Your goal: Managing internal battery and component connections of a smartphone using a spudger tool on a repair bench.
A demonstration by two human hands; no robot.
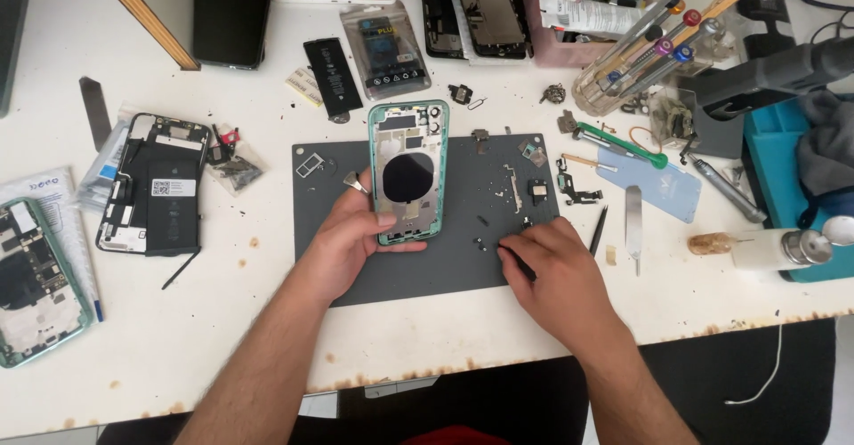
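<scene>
An opened green phone housing (pixel 409 171) lies on a dark grey work mat (pixel 445 267), its inside facing up with a round black coil in the middle. My left hand (pixel 349 236) grips the housing's lower left edge, thumb on its bottom rim. My right hand (pixel 553 262) rests on the mat to the right, fingers pinched on a thin black tool (pixel 518 265) whose tip points at small loose parts (pixel 480 245). Tiny screws, brackets and flex pieces (pixel 534 187) are scattered over the mat's right half.
A disassembled black phone (pixel 156 187) and a green one (pixel 31 276) lie at the left. A battery (pixel 333 76), bagged battery (pixel 384 49) and phone frames (pixel 476 9) sit behind. Screwdrivers in a holder (pixel 640 49), a metal spudger (pixel 632 222), a blue card (pixel 654 182) and a bottle (pixel 774 249) crowd the right.
</scene>
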